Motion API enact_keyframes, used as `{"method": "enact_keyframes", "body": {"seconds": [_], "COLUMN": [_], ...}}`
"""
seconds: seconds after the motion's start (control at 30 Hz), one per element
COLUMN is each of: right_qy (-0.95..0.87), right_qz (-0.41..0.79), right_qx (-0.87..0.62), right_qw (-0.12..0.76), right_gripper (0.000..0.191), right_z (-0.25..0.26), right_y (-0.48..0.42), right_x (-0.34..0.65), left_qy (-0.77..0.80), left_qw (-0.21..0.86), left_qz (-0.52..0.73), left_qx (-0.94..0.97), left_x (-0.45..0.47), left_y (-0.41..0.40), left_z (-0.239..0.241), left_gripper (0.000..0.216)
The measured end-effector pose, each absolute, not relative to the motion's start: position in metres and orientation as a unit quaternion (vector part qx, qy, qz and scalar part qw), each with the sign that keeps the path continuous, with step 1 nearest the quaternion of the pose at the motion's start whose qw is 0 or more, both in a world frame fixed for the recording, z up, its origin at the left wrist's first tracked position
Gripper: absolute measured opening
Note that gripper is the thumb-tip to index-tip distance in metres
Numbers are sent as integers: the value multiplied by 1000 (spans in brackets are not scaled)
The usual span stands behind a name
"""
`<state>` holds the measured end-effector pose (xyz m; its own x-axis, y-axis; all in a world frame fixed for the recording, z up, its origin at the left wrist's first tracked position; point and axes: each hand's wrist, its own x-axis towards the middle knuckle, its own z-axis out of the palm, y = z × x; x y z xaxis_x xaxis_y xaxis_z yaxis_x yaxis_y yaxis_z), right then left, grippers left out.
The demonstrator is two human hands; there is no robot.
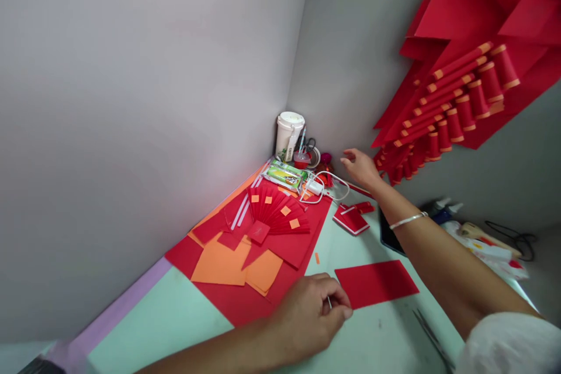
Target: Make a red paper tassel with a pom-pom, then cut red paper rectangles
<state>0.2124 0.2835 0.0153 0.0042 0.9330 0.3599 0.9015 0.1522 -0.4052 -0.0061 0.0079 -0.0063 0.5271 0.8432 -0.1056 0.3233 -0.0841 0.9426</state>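
My left hand [313, 315] rests low over the pale green table, its thumb and fingers curled together. A thin whitish sliver shows inside the curl, too small to name. Just beyond the fingertips a red paper rectangle [377, 283] lies flat. My right hand [360, 169] is stretched out to the far corner, fingers apart with nothing between them. It hovers near a white cable [339, 184] with a charger plug [314, 187] and a dark pink ball [325, 158]. Beneath the right forearm's reach are small red folded paper pieces [351, 220] with white strips.
Red sheets, orange paper pieces [221, 263] and a pleated red paper fan [276, 210] cover the left side. At the back stand a white cup [290, 128], a green packet [284, 175] and scissors [310, 145]. Tweezers-like metal [432, 336] lie front right. Red paper firecrackers [464, 108] hang on the wall.
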Motion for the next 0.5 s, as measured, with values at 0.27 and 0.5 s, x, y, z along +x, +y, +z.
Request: {"method": "enact_keyframes", "body": {"seconds": [0.27,0.5], "right_qy": [-720,-743], "right_qz": [39,-10], "right_qx": [-645,-654], "right_qw": [255,141], "right_gripper": [29,48], "right_z": [-6,-46], "right_y": [159,101], "right_x": [240,220], "left_qy": [429,428], "left_qw": [392,348], "left_qz": [223,216], "left_qx": [783,806], "left_x": [-15,-13], "left_y": [16,15], "left_z": [-1,-3], "left_gripper": [16,15]}}
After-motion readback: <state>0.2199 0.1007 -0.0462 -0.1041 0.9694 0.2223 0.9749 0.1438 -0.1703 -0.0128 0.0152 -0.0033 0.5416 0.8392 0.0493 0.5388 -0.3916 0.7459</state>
